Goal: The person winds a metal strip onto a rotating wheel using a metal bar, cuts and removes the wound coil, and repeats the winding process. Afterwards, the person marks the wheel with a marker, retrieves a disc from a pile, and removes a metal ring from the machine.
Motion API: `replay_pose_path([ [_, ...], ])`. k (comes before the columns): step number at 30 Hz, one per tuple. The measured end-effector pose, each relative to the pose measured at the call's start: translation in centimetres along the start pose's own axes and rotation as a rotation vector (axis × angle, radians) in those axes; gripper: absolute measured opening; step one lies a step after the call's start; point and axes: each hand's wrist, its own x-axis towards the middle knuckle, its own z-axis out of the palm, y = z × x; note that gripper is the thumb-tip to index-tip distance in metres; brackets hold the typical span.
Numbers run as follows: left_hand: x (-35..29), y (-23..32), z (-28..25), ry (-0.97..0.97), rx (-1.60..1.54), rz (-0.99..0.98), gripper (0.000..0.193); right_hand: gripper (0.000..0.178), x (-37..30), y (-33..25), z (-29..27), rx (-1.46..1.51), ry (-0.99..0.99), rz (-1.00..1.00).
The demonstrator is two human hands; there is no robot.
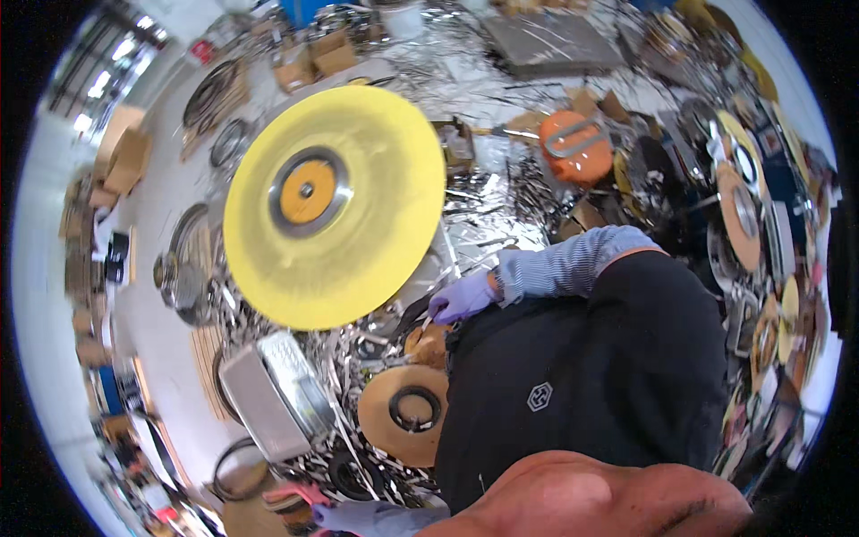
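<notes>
My right hand (461,300), in a purple glove, is in front of my black shirt, just right of the large yellow disc (394,215). Its fingers are bent together by a black strip (413,315); whether they grip the strip is unclear. Below them is a brown disc with a black ring (385,425), close to my shirt. My left hand (329,516), gloved, is at the lower edge, mostly cut off and blurred. A pink-red shape (293,492) lies against it beside a dark brown piece, and I cannot make out its fingers.
A silver-grey box-shaped metal piece (268,394) stands left of the brown disc. Metal strips (501,210) litter the surface behind. An orange rounded object (575,148) sits at the back right. Cardboard boxes (333,52) stand far back, and stacked discs (739,215) crowd the right.
</notes>
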Motion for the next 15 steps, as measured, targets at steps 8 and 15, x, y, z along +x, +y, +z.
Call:
replay_pose_path([
  [8,-27.8,19.0,15.1,-0.850,-0.123,0.468,0.025,0.042,-2.9,7.2,-2.6,0.105,-0.019,-0.078],
  [15,-42.0,28.5,19.3,-1.455,0.284,1.048,0.022,0.039,-10.1,16.2,-7.2,0.657,0.286,-0.150],
])
